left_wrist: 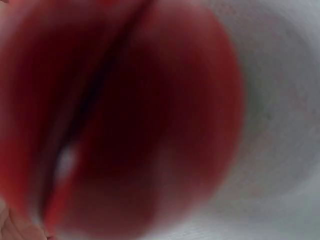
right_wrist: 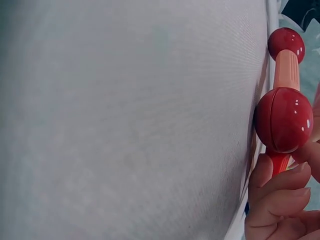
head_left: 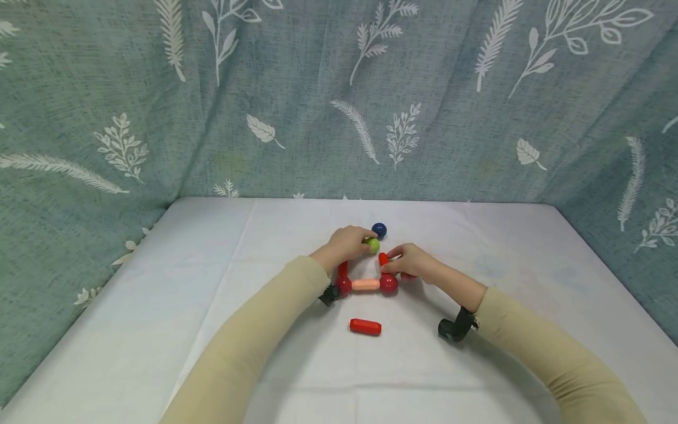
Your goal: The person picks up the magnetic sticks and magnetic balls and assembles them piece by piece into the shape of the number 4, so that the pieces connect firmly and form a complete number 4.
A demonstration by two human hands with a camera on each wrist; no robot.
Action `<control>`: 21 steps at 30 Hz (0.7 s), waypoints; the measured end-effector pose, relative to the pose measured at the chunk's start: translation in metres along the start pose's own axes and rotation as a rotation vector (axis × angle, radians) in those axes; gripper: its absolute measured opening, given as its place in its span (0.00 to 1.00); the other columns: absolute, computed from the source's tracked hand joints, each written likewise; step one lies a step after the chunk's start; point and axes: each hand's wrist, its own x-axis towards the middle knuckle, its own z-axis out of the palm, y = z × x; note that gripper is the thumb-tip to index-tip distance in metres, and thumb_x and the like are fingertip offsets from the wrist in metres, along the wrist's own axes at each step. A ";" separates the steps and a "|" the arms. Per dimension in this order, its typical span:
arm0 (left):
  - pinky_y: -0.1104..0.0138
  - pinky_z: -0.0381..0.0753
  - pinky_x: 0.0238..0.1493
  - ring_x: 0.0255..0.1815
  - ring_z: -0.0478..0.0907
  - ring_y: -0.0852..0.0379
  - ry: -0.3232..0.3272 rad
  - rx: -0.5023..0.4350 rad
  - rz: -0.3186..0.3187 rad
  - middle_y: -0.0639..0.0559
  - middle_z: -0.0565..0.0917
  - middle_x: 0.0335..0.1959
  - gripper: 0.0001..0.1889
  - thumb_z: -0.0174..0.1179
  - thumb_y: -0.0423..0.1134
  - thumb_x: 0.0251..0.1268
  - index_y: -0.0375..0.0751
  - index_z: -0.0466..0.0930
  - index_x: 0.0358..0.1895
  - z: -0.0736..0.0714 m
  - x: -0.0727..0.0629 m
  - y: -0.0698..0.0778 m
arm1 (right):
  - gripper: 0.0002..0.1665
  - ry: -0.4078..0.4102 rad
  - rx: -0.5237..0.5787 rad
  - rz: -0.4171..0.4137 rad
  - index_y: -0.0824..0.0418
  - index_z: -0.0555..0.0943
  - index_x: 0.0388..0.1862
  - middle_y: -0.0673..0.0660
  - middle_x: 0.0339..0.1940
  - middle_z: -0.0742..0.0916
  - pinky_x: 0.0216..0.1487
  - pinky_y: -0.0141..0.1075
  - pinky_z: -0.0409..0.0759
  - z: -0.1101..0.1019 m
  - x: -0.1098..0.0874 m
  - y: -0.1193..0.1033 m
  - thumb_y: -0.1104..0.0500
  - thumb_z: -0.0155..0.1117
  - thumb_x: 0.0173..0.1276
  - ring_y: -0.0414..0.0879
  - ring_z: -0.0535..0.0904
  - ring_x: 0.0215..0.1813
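A: What do the fingers of the left hand (head_left: 349, 241) hold?
B: They pinch a lime-green ball (head_left: 374, 245). A dark blue ball (head_left: 378, 230) sits just beside the fingertips; I can't tell if they touch it.
A: And the right hand (head_left: 410, 261)?
B: Its fingers are curled and pinch a red rod (head_left: 383, 258), just beyond a glossy right-hand ball (head_left: 389, 284). A bit of red also shows beneath that hand, too hidden to name.
A: What connects there?
B: A peach rod (head_left: 365, 285) runs between 2 red balls, the right-hand ball and the left-hand ball (head_left: 344, 286). From the left-hand ball, a second red rod (head_left: 343, 270) points away from the person, partly behind the left wrist.
A: Anything farther out?
B: A loose red rod (head_left: 365, 327) lies nearer the person, apart from the joined pieces, on the white-covered desk (head_left: 296, 377). Both arms wear beige sleeves, and a blue-green curtain (head_left: 318, 147) with white leaves hangs behind.
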 end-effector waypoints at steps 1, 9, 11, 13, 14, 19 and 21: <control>0.57 0.65 0.60 0.58 0.71 0.52 0.000 0.003 0.005 0.50 0.75 0.59 0.21 0.54 0.43 0.65 0.53 0.70 0.62 0.000 0.000 0.001 | 0.31 -0.003 0.006 0.001 0.65 0.71 0.57 0.51 0.19 0.75 0.20 0.28 0.62 0.000 0.000 0.000 0.53 0.66 0.58 0.39 0.65 0.16; 0.57 0.65 0.60 0.60 0.70 0.52 -0.003 0.069 0.033 0.50 0.75 0.59 0.21 0.52 0.44 0.66 0.52 0.69 0.63 0.002 -0.001 0.005 | 0.29 -0.009 0.032 0.004 0.65 0.71 0.55 0.51 0.18 0.74 0.20 0.29 0.61 0.000 0.001 0.001 0.53 0.66 0.58 0.40 0.65 0.16; 0.58 0.65 0.61 0.60 0.70 0.52 -0.003 0.075 0.036 0.50 0.74 0.60 0.21 0.52 0.44 0.67 0.52 0.69 0.63 0.002 0.000 0.005 | 0.29 -0.010 0.034 0.002 0.65 0.71 0.55 0.51 0.18 0.74 0.20 0.29 0.61 0.000 0.001 0.002 0.53 0.66 0.58 0.40 0.64 0.16; 0.58 0.65 0.61 0.61 0.69 0.52 -0.005 0.085 0.040 0.50 0.74 0.60 0.21 0.51 0.45 0.67 0.52 0.69 0.63 0.003 0.001 0.004 | 0.29 -0.011 0.036 -0.002 0.65 0.71 0.55 0.51 0.18 0.74 0.20 0.29 0.61 0.000 0.001 0.002 0.53 0.66 0.58 0.40 0.64 0.16; 0.58 0.65 0.61 0.61 0.69 0.52 -0.007 0.088 0.040 0.50 0.74 0.60 0.21 0.51 0.45 0.67 0.52 0.69 0.63 0.003 0.001 0.004 | 0.29 -0.011 0.038 -0.003 0.65 0.71 0.55 0.51 0.19 0.74 0.20 0.29 0.61 0.000 0.001 0.002 0.54 0.66 0.58 0.40 0.65 0.16; 0.58 0.63 0.62 0.62 0.68 0.51 -0.022 0.116 0.046 0.50 0.73 0.61 0.22 0.49 0.45 0.68 0.52 0.67 0.64 0.003 0.001 0.004 | 0.28 -0.013 0.042 -0.007 0.65 0.71 0.54 0.51 0.19 0.74 0.20 0.28 0.61 0.000 0.002 0.002 0.54 0.65 0.58 0.40 0.64 0.16; 0.57 0.63 0.62 0.61 0.69 0.51 -0.025 0.133 0.053 0.50 0.73 0.61 0.22 0.49 0.45 0.68 0.51 0.67 0.64 0.003 0.001 0.004 | 0.27 -0.012 0.042 -0.010 0.65 0.71 0.54 0.51 0.19 0.74 0.20 0.28 0.61 0.000 0.001 0.002 0.54 0.65 0.58 0.40 0.64 0.16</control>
